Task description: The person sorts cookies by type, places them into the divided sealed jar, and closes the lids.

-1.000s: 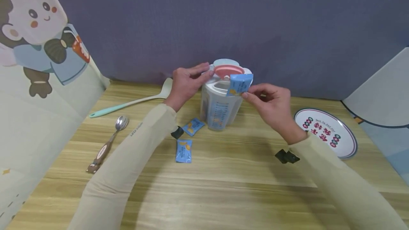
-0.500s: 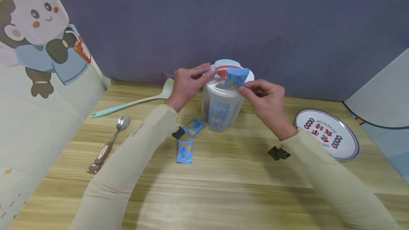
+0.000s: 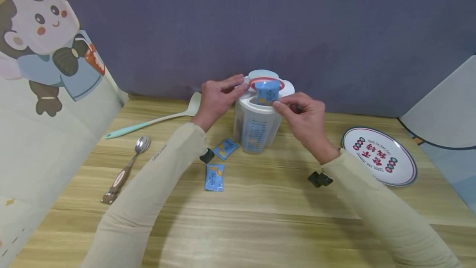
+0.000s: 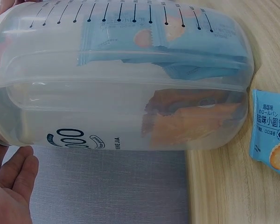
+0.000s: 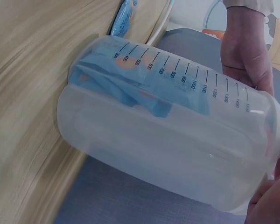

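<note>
A clear storage jar (image 3: 276, 129) with measuring marks and a white lid (image 3: 289, 90) stands near the wall. Its pink-rimmed flap is raised. My right hand (image 3: 306, 123) pinches a blue biscuit packet (image 3: 267, 92) by its lower right corner, right over the lid's front opening. How far the packet reaches in is unclear. Fingers of my left hand (image 3: 219, 100) lie fairly straight against the lid's left edge. Inside the jar, blue packets (image 4: 116, 39) and orange-brown ones (image 4: 191, 121) show in the left wrist view. Two more blue biscuit packets, one nearer (image 3: 214, 178), one farther (image 3: 225, 148), lie left of the jar.
On the left are a long-handled spatula (image 3: 160, 120) with a mint handle and a metal spoon (image 3: 128, 168) with a brown bear handle. A white plate (image 3: 394, 173) with red lettering lies at the right. Behind the jar rises a grey-blue wall (image 3: 238, 20).
My right hand has carried the biscuit packet leftward, from the lid's right side to over its opening. The left hand stays in place at the lid.
</note>
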The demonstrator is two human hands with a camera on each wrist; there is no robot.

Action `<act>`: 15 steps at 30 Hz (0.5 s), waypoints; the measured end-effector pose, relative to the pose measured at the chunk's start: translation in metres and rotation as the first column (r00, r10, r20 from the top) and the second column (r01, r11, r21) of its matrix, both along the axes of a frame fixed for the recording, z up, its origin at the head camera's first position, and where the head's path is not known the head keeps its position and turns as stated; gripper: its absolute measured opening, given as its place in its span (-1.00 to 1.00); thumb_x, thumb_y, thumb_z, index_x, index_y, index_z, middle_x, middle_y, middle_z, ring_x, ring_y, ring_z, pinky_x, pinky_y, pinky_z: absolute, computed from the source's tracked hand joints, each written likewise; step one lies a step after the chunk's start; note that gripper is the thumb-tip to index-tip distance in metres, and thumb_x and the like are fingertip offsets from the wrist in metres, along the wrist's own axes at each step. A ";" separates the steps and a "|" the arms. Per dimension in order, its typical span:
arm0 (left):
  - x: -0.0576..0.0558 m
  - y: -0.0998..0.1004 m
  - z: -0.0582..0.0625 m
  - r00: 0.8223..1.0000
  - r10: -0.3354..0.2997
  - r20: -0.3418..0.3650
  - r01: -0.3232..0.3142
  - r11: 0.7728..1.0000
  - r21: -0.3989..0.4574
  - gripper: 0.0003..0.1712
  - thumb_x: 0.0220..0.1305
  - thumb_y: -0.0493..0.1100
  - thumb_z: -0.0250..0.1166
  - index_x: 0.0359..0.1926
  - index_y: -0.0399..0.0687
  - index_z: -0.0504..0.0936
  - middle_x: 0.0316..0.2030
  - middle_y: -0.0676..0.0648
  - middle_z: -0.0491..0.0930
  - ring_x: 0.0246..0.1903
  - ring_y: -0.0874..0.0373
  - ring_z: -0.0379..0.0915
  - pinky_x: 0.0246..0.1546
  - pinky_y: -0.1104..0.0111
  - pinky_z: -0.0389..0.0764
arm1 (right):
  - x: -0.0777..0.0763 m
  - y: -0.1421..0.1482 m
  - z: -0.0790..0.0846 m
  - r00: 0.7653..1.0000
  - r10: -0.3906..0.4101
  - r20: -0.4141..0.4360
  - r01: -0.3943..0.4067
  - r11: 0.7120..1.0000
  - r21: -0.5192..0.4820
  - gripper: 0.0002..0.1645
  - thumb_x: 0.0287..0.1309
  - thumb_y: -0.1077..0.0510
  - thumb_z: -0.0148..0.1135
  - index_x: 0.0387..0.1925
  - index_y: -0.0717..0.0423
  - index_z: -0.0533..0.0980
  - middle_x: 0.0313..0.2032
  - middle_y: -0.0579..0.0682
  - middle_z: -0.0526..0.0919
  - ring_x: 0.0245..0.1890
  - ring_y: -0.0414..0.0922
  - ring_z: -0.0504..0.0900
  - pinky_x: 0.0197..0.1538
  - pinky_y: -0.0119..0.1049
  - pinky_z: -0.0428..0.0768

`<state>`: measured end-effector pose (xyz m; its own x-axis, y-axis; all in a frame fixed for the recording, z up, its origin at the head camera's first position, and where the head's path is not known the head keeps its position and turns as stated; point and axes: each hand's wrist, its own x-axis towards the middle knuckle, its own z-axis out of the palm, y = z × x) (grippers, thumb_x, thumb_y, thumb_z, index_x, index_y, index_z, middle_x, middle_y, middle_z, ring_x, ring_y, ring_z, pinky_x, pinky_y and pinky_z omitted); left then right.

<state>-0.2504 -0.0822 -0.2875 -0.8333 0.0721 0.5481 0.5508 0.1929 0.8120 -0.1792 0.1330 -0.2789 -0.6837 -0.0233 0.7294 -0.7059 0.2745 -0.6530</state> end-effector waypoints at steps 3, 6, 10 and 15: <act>0.000 0.000 -0.001 1.000 -0.004 0.003 0.004 1.000 0.000 -0.58 0.05 0.02 0.46 -0.11 -0.12 0.70 -0.10 0.04 0.65 -0.08 0.35 0.55 -0.12 0.47 0.56 | 0.008 -0.005 0.005 1.000 -0.013 0.021 0.013 1.000 -0.001 -0.94 -0.01 0.45 0.36 -0.45 0.45 0.62 -0.52 0.10 0.54 -0.58 -0.23 0.33 -0.59 -0.50 0.24; -0.001 0.000 -0.002 1.000 -0.008 0.010 0.008 1.000 -0.002 -0.57 0.05 0.03 0.46 -0.10 -0.11 0.70 -0.10 0.05 0.65 -0.08 0.35 0.54 -0.11 0.47 0.56 | 0.015 -0.009 0.010 0.998 -0.034 0.056 0.033 0.999 0.005 -0.92 0.00 0.47 0.33 -0.44 0.52 0.60 -0.45 0.14 0.50 -0.51 -0.26 0.36 -0.56 -0.53 0.30; -0.002 0.001 -0.002 1.000 0.001 0.010 0.000 1.000 -0.013 -0.60 0.06 -0.01 0.46 -0.11 -0.12 0.70 -0.09 0.03 0.65 -0.08 0.34 0.55 -0.11 0.48 0.56 | 0.017 -0.009 0.010 0.996 -0.037 0.083 0.036 0.999 0.009 -0.91 0.02 0.48 0.32 -0.42 0.54 0.60 -0.43 0.18 0.47 -0.45 -0.25 0.39 -0.52 -0.53 0.35; -0.001 0.001 -0.001 1.000 0.010 0.010 -0.010 1.000 -0.020 -0.66 0.09 -0.15 0.45 -0.10 -0.20 0.68 -0.07 -0.09 0.63 -0.05 0.24 0.55 -0.09 0.46 0.55 | 0.017 -0.008 0.008 0.996 -0.017 0.084 0.017 1.000 0.003 -0.91 0.03 0.48 0.31 -0.41 0.54 0.61 -0.42 0.17 0.47 -0.42 -0.23 0.43 -0.48 -0.55 0.42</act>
